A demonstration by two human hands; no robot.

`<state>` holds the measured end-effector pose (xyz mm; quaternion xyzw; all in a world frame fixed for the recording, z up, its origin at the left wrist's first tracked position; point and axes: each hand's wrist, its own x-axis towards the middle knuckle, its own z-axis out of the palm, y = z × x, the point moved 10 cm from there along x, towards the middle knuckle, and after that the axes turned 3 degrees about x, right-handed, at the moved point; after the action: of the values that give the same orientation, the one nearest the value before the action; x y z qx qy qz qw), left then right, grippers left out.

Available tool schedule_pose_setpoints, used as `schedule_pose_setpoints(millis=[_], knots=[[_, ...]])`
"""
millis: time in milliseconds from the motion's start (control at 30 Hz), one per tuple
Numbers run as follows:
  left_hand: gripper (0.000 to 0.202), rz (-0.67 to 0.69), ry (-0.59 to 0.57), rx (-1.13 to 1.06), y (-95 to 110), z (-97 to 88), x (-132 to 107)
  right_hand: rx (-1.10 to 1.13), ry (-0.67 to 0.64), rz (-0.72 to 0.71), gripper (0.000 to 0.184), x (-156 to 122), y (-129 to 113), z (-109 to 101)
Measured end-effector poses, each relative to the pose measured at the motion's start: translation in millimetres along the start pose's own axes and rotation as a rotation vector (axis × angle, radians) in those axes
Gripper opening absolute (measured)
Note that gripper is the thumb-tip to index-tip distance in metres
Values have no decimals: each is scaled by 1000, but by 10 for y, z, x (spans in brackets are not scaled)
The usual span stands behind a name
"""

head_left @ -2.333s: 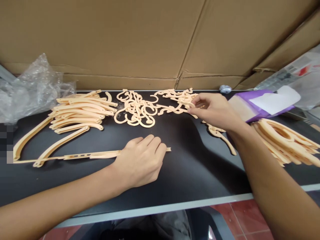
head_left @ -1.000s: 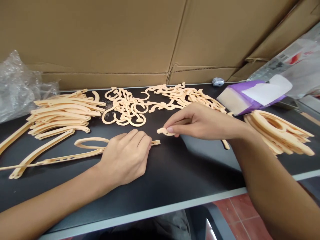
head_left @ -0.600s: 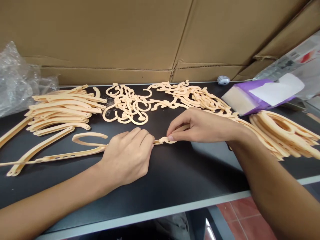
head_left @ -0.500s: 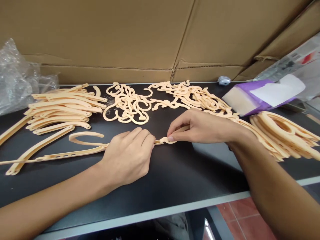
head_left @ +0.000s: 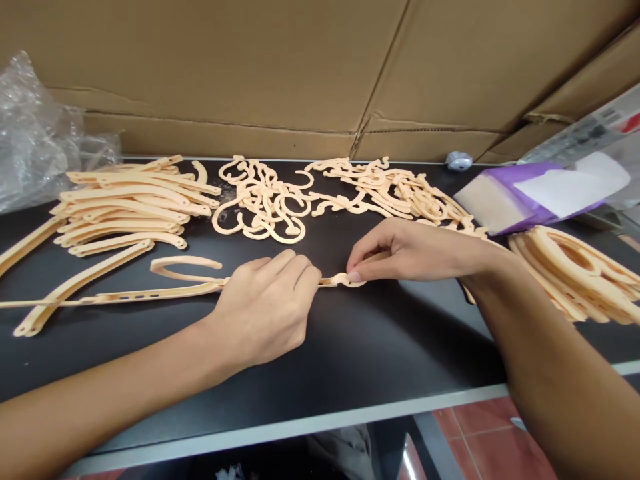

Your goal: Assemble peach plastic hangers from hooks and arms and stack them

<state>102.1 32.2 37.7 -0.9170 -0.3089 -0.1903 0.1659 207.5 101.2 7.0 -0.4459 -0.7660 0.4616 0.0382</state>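
A cream plastic hanger (head_left: 160, 293) lies stretched across the black tabletop, its curved hook (head_left: 175, 261) showing to the left of my left hand. My left hand (head_left: 270, 307) is closed around the hanger's middle, hiding that part. At its right end, my right hand (head_left: 405, 250) pinches a small curved end piece (head_left: 345, 280) between thumb and fingers. That piece meets the hanger's bar; whether it is fastened I cannot tell. A loose curved bar (head_left: 90, 287) crosses the hanger's far left end.
Behind lie piles of curved bars (head_left: 125, 200), hooks (head_left: 265, 200) and small curved pieces (head_left: 400, 190). Stacked hanger parts (head_left: 575, 273) sit right, near a purple tissue pack (head_left: 525, 217). Clear plastic wrap (head_left: 40, 147) is left; cardboard (head_left: 225, 67) stands behind. The table edge (head_left: 300, 425) runs in front.
The camera view has shifted slightly, so everything sits a little further right. Both hands keep their grip on the hanger and end piece, with little visible movement.
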Motion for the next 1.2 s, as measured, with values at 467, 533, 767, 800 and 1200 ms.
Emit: schedule_pose_setpoints(millis=[467,533,767,800,1200], knots=[[13,-6,-11,15,-7,8,6,0,-16,35,23,-18,54,32],[13,-2,-7,16,-4,0,10,-8,-12,22,23,-11,41,29],[15,-13,-4,2,-17,-7,19,-28,8,17,24,21,38,20],[14,-12,-1,-2,-17,-7,17,-29,17,23,24,25,43,14],[15,-20,-10,13,-22,-4,19,-220,232,146,16,-21,44,-134]])
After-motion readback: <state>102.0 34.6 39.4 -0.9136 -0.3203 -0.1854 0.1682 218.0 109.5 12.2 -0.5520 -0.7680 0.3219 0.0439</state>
